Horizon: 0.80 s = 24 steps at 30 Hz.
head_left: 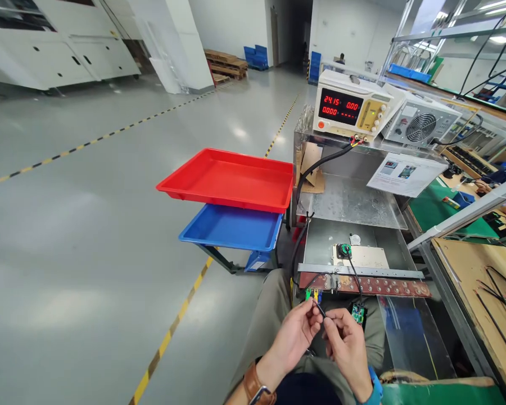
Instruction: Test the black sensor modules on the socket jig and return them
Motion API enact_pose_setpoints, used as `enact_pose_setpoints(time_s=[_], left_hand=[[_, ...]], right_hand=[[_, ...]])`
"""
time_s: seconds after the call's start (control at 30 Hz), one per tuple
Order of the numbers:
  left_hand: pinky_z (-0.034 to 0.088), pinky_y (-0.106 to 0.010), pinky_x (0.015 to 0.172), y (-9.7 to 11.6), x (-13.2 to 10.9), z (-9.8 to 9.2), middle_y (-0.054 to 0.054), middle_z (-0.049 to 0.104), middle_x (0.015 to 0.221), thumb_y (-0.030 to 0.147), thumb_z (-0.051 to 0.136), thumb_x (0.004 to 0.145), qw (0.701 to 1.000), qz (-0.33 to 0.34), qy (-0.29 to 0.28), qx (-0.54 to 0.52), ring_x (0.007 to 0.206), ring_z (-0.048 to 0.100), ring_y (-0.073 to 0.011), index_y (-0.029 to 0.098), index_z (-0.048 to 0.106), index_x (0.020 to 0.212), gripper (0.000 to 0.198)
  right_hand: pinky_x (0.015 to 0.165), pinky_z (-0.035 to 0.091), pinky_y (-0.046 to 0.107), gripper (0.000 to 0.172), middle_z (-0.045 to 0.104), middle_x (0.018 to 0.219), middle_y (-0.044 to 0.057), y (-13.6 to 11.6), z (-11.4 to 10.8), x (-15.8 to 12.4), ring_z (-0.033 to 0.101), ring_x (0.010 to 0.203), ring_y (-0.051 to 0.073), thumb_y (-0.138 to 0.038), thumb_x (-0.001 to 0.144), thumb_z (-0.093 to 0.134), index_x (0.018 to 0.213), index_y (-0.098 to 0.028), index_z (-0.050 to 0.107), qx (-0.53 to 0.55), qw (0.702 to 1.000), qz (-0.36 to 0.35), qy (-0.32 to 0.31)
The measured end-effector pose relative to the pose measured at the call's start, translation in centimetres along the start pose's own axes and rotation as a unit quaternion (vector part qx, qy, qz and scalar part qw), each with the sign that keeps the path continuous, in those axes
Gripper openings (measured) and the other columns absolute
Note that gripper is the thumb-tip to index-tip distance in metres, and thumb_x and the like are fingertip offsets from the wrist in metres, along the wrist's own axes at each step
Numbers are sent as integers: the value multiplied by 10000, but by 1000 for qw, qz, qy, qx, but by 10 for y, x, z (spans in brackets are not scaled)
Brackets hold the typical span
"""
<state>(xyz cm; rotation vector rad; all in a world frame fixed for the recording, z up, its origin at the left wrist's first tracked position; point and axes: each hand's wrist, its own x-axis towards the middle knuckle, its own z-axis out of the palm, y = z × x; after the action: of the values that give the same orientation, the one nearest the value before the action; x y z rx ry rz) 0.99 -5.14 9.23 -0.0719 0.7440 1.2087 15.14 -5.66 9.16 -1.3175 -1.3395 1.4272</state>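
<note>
Above my lap, my left hand (pixel 298 333) pinches a short stretch of thin black cable (pixel 320 309) between thumb and fingers. Close on its right, my right hand (pixel 344 344) is closed on the same cable; its far end is hidden in the fingers. Just beyond my left fingertips are green, yellow and blue connectors (pixel 315 295) below a brown perforated strip (pixel 379 286). A small green circuit board (pixel 358 313) hangs beside my right hand, joined to a black wire from a round green-topped part (pixel 344 251) in the metal drawer (pixel 320 242).
A red tray (pixel 231 177) sits over a blue tray (pixel 236 225) to the left. A power supply (pixel 352 107) with red digits stands on the shelf. Loose black cables (pixel 504 298) lie on the right-hand bench (pixel 459 270). Another person's hand (pixel 484 187) is at the far right.
</note>
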Motion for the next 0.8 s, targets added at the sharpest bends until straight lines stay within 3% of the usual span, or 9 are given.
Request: enact_pose_setpoints(time_s=[0.07, 0.13, 0.23, 0.33, 0.43, 0.57, 0.67, 0.73, 0.8], left_hand=[[510, -190, 558, 2, -2, -3, -3, 615, 721, 394, 702, 873, 990, 95, -17, 102, 636, 613, -103, 140, 609, 860, 271], [497, -215, 554, 8, -2, -6, -4, 612, 714, 526, 682, 853, 958, 172, -35, 228, 645, 611, -125, 148, 610, 849, 384], [462, -224, 556, 23, 0, -10, 9, 597, 636, 573, 688, 815, 911, 194, -43, 362, 589, 570, -118, 153, 590, 770, 433], [415, -218, 548, 41, 2, -12, 7, 606, 582, 558, 688, 801, 897, 144, -70, 413, 544, 539, -107, 159, 565, 710, 427], [365, -204, 528, 59, 2, -13, 2, 620, 560, 481, 708, 785, 897, 51, -126, 420, 522, 551, -105, 158, 565, 686, 367], [364, -211, 523, 72, 7, -15, 6, 573, 515, 360, 751, 691, 905, -95, -200, 362, 483, 527, -103, 140, 602, 663, 267], [337, -230, 463, 63, 20, -19, 58, 419, 466, 386, 730, 588, 916, -150, -196, 317, 399, 382, -80, 171, 519, 588, 301], [300, -224, 432, 49, 30, -24, 92, 321, 472, 432, 685, 586, 926, -138, -158, 313, 383, 288, -62, 195, 463, 589, 325], [281, -213, 426, 34, 38, -30, 99, 300, 509, 494, 631, 647, 939, -91, -101, 316, 397, 287, -66, 195, 469, 648, 340]], right_hand=[[367, 312, 195, 451, 539, 601, -22, 0, 3, 0, 407, 394, 84, -630, 887, 624, 927, -183, 581, -1, 1000, 11, -5], [365, 295, 190, 467, 525, 582, -33, -2, 4, 1, 386, 387, 78, -642, 887, 615, 926, -179, 567, -6, 1000, 22, -13], [390, 296, 192, 426, 505, 565, -44, -4, 1, 2, 379, 408, 82, -604, 928, 581, 920, -179, 557, -30, 999, 20, -40], [470, 338, 205, 318, 497, 584, -43, -6, -7, 1, 434, 490, 105, -492, 994, 530, 988, -178, 585, -103, 991, -36, -74], [560, 378, 224, 211, 550, 647, -25, -11, -13, -3, 505, 572, 124, -379, 992, 564, 1076, -198, 633, -218, 962, -138, -88], [681, 426, 247, 125, 675, 768, 16, -15, -13, -8, 596, 655, 140, -301, 969, 603, 943, -210, 685, -271, 930, -236, -81], [585, 410, 234, 242, 609, 635, -5, -13, -3, -3, 526, 538, 118, -374, 978, 581, 835, -185, 631, -183, 964, -174, -88], [475, 344, 210, 316, 503, 524, -53, -9, 8, 5, 413, 432, 94, -457, 979, 559, 814, -189, 566, -95, 988, -88, -84], [422, 292, 196, 346, 464, 489, -78, -3, 17, 15, 351, 388, 83, -511, 966, 551, 824, -197, 527, -48, 997, -21, -60]])
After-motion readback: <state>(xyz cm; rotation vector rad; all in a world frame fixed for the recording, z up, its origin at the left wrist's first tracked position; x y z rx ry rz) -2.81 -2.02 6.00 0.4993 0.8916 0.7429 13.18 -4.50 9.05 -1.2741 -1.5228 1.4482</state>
